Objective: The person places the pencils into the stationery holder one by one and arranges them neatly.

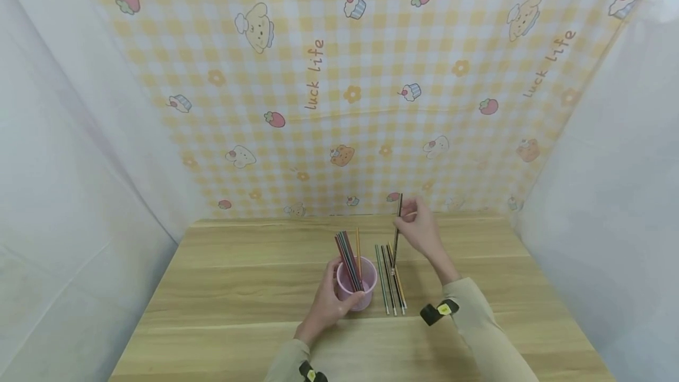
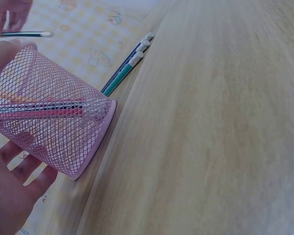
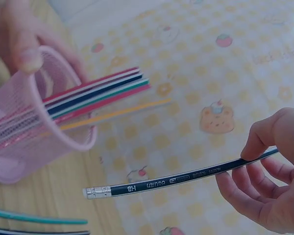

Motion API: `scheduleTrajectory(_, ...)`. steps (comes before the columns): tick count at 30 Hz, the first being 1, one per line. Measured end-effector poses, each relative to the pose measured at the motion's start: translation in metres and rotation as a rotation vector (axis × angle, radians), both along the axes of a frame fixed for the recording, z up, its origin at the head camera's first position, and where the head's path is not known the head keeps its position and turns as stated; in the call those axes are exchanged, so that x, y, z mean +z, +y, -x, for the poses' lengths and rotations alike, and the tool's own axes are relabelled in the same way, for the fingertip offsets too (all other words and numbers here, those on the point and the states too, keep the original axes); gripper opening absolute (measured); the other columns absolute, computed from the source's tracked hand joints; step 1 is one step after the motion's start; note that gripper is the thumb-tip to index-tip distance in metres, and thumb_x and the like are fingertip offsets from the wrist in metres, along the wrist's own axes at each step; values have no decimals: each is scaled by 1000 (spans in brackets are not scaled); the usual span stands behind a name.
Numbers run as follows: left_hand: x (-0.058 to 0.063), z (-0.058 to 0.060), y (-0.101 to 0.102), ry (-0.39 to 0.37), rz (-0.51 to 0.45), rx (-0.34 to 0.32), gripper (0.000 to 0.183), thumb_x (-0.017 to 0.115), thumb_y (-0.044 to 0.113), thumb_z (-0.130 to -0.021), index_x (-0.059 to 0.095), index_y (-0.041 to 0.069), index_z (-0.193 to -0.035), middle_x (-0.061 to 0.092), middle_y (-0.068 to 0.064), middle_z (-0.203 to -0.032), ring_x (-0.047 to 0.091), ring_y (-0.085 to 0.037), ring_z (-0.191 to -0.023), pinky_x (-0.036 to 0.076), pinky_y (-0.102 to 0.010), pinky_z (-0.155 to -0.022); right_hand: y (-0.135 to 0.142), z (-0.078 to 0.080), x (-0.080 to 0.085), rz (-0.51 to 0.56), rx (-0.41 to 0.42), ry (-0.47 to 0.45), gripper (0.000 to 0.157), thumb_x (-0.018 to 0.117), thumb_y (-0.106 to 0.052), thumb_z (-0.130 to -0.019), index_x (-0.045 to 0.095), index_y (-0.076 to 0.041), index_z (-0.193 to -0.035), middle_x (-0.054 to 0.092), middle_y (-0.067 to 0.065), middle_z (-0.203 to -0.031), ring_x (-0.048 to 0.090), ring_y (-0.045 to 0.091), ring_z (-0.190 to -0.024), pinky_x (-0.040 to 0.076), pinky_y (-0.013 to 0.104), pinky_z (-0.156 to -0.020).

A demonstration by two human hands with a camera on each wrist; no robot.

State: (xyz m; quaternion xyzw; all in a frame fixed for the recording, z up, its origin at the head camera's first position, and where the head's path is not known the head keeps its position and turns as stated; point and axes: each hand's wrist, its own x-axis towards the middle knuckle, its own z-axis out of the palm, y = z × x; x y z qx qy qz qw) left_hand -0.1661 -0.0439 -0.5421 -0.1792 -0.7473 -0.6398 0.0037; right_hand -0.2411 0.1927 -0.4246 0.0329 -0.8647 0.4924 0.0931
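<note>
The right hand [image 1: 421,230] pinches a dark pencil [image 3: 186,178] between thumb and fingertips toward its upper end, eraser down, above the loose pencils [image 1: 382,282] on the wooden table [image 1: 239,293], while the left hand [image 1: 329,304] curls round the pink mesh cup [image 2: 63,142] just beside them. The pencil looks light and stiff, its smooth barrel perhaps apt to twist or slip, so a fingertip pinch there should suffice; the cup seems light enough to tip, and is best held around its wall.
</note>
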Motion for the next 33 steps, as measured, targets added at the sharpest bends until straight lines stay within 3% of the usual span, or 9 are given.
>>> scheduleTrajectory(6,2,-2,0,2,-19,9,84,83,9,-79,37,4,-148,51,-24,-138,53,-43,-127,46,-63,-107,-15,-5,19,51,13,27,38,68,-4,-85,53,0,-120,62,19,-110,68,32,-96,62,30,-71)
scheduleTrajectory(11,0,-1,1,8,-18,1,84,83,12,-81,35,3,-150,49,-26,-140,52,-45,-128,47,-64,-106,-28,-7,22,90,21,50,39,69,-2,-83,54,-2,-118,63,18,-107,67,31,-95,61,31,-70)
scheduleTrajectory(23,-1,-2,0,27,-6,-1,86,83,14,-81,33,1,-151,50,-25,-141,54,-42,-127,49,-60,-105,-45,-5,-4,69,119,159,36,66,6,-78,56,2,-113,65,18,-99,67,27,-82,60,26,-70)
scheduleTrajectory(28,0,-2,0,37,2,2,86,82,14,-82,33,2,-151,49,-25,-142,53,-43,-129,47,-62,-106,-50,-5,-16,78,135,119,38,66,7,-79,56,1,-114,64,17,-100,65,25,-84,59,24,-71)
scheduleTrajectory(33,1,-1,0,40,16,9,85,83,14,-82,34,2,-151,50,-23,-142,54,-40,-128,49,-57,-106,-56,-5,-24,89,139,96,37,67,8,-77,56,1,-112,63,17,-97,64,23,-80,58,22,-70)
